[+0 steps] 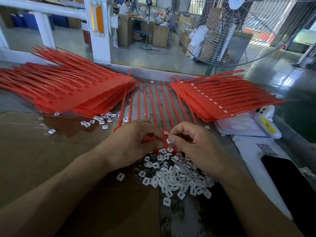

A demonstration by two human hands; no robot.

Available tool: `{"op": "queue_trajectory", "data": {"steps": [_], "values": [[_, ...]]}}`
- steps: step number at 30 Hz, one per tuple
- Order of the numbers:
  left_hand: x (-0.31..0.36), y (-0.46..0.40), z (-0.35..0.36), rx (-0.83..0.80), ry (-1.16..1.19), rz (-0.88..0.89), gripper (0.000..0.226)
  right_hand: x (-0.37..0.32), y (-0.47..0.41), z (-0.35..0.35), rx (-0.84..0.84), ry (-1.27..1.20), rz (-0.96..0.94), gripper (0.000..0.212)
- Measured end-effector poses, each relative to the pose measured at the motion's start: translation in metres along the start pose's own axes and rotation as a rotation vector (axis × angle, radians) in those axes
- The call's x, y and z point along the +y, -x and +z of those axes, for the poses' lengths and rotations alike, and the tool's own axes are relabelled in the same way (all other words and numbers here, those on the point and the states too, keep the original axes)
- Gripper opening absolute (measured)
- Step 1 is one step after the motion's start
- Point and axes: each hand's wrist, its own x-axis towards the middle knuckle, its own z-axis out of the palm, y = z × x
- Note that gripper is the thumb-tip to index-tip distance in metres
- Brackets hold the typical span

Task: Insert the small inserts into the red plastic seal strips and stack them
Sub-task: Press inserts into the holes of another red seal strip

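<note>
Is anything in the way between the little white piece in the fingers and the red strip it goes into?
Nothing visible is in the way. The right hand pinches a white insert right over the red seal strip sheet, and the left hand holds the sheet's edge beside it, not across that spot.

Matt red plastic strips [154, 106]; glossy white plastic inserts [172, 175]; scuffed metal table [179, 218].

Daylight pours in from the far right, putting a pale sheen on the floor [266, 77]. The near surface [34, 142] sits dimmer with soft shadows. Wide-angle bending curves the edges, and the background looks slightly soft.
</note>
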Motion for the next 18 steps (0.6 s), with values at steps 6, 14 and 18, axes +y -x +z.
{"op": "queue_trajectory", "data": {"steps": [6,14,18], "values": [[0.0017,-0.0009,0.0024,0.046,0.077,-0.014,0.010,-0.0070,0.0016,0.0031,-0.009,-0.044,-0.028,0.009],[0.0032,-0.0007,0.0038,0.093,0.155,-0.022,0.009,-0.0042,-0.0005,0.0082,0.034,-0.135,-0.006,0.019],[0.0043,-0.0008,0.0039,0.110,0.214,-0.052,0.014,-0.0034,-0.0025,0.0089,0.074,-0.214,-0.008,0.020]]}}
